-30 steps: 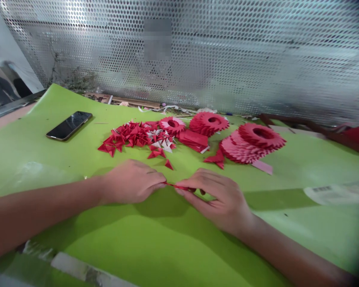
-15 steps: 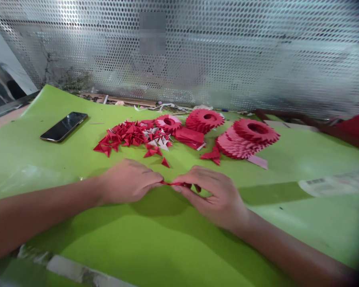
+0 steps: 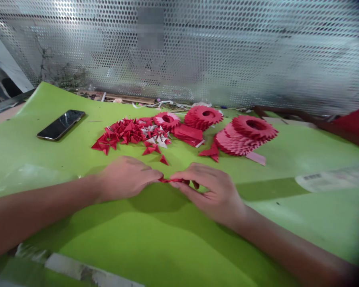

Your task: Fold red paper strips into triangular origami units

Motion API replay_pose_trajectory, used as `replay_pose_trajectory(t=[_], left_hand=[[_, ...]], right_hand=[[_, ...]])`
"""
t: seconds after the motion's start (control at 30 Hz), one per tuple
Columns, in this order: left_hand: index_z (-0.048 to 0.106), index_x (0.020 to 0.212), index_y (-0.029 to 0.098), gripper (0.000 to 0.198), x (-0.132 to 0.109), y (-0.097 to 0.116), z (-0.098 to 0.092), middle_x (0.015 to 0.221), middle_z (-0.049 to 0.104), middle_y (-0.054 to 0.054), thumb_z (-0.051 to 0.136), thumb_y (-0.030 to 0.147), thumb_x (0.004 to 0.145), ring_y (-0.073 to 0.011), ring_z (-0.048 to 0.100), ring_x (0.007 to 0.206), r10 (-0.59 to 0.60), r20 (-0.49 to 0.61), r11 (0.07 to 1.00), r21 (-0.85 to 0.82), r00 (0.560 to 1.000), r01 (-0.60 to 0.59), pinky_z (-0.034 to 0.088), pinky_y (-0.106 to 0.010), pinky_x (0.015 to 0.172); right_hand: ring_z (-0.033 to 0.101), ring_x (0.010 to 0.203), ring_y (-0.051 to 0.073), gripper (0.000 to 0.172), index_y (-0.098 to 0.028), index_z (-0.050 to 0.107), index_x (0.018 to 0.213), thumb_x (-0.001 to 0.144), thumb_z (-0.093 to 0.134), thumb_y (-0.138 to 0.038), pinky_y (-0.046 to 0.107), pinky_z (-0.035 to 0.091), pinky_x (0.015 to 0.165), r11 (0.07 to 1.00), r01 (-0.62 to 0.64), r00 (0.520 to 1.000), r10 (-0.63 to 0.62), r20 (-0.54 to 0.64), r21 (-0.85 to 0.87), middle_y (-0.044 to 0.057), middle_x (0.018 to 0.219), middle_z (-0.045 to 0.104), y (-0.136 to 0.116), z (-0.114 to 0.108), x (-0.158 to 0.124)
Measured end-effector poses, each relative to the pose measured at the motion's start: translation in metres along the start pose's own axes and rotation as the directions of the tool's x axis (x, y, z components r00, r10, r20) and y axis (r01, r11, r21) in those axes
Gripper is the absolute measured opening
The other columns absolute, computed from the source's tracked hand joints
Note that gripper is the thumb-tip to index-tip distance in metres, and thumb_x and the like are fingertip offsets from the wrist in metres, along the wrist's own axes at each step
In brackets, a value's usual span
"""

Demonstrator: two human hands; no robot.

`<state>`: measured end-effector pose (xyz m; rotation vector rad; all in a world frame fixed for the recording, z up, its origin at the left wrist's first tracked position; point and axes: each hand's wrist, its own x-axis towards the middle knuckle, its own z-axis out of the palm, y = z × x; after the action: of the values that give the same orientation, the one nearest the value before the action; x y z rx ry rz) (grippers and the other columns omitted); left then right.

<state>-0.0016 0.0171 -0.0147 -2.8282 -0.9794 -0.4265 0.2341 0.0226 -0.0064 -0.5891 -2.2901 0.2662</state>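
My left hand [image 3: 127, 178] and my right hand [image 3: 206, 192] meet over a green mat [image 3: 77, 223], pinching a narrow folded red paper strip [image 3: 171, 180] between their fingertips. Just beyond them lies a heap of small folded red and white paper triangles [image 3: 130, 133]. A loose red triangle [image 3: 164, 160] sits closest to my hands. Further right are rings of interlocked red paper triangles [image 3: 202, 117] and a larger pink-and-red stack of rings [image 3: 245, 135]. Between them lies a pile of red paper rectangles [image 3: 188, 134].
A black smartphone [image 3: 60, 125] lies face up on the mat at the left. A barcode label sheet [image 3: 332, 178] lies at the right. A perforated metal screen [image 3: 179, 48] rises behind the mat, with wooden strips and scraps along its foot.
The whole view has drifted slightly, so the objects sit a little further left and higher. My hands still hold the red strip, with no clear change in grip.
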Motion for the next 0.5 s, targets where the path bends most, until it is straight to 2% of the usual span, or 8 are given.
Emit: replay_pose_trajectory(t=[0.23,0.37,0.5], left_hand=[[0.072,0.100,0.022,0.023,-0.0013,-0.0001,0.0016,0.069,0.074,0.001,0.050,0.013,0.096,-0.0162,0.067,0.055,0.024,-0.042,1.000,0.013,0.999,-0.023,0.040,-0.025,0.050],[0.073,0.097,0.020,0.022,-0.0001,0.0036,-0.0016,0.070,0.075,-0.001,0.051,0.018,0.097,-0.0170,0.067,0.057,-0.032,0.001,0.999,-0.042,0.999,0.032,0.040,-0.025,0.051],[0.074,0.094,0.019,0.029,0.0001,0.0060,-0.0035,0.067,0.072,-0.001,0.046,0.022,0.101,-0.0139,0.064,0.053,-0.085,0.044,0.985,-0.149,0.995,0.091,0.039,-0.022,0.049]], right_hand=[[0.066,0.062,0.011,0.009,-0.018,0.070,0.095,0.096,0.062,-0.021,0.022,0.051,0.054,0.999,0.035,0.999,-0.036,-0.009,-0.024,0.000,0.076,0.074,0.0026,0.0007,-0.0015],[0.066,0.062,0.013,0.006,-0.019,0.070,0.095,0.095,0.064,-0.020,0.025,0.051,0.055,0.997,0.064,0.998,-0.064,-0.009,-0.042,0.000,0.075,0.074,0.0026,0.0007,-0.0021],[0.066,0.060,0.013,0.006,-0.021,0.070,0.097,0.093,0.065,-0.018,0.026,0.050,0.054,0.996,0.084,0.996,-0.085,-0.024,-0.040,-0.001,0.074,0.074,0.0022,0.0003,-0.0026]])
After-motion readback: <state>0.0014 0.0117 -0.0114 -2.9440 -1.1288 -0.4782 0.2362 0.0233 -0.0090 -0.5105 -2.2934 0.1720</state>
